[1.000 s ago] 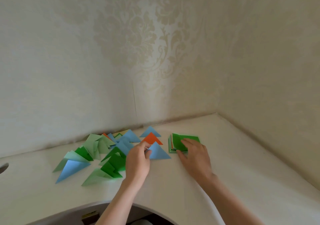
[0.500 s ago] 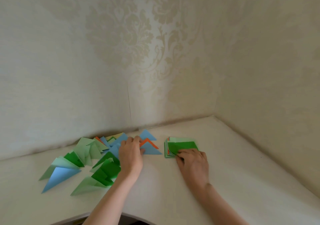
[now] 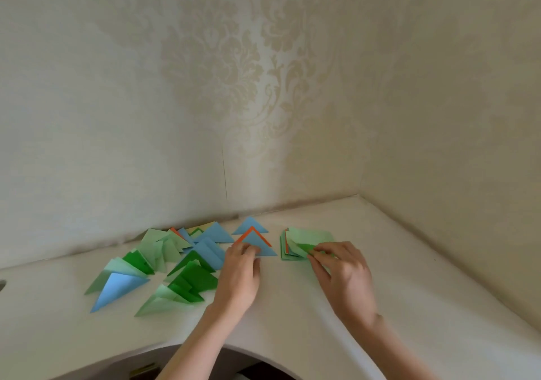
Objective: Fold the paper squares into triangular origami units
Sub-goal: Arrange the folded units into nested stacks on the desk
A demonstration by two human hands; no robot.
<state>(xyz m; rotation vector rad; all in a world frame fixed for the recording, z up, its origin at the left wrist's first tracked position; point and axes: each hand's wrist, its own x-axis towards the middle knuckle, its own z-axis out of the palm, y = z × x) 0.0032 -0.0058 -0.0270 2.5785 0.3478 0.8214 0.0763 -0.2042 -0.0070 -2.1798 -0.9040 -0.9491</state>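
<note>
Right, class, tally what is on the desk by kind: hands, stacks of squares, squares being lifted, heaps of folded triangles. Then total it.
Hands: 2 (left hand, right hand)
Stack of paper squares: 1
Dark green square in the right hand's grip: 1
Heap of folded triangles: 1 (too overlapped to count singly)
Total: 5

A small stack of paper squares (image 3: 304, 242), light green on top with orange and darker green edges showing, lies flat at the desk's middle; one dark green sheet (image 3: 307, 248) is lifted at its 4 o'clock corner. At the stack's 9 o'clock lie folded triangular units (image 3: 187, 262): blue, orange, light and dark green, overlapping.
</note>
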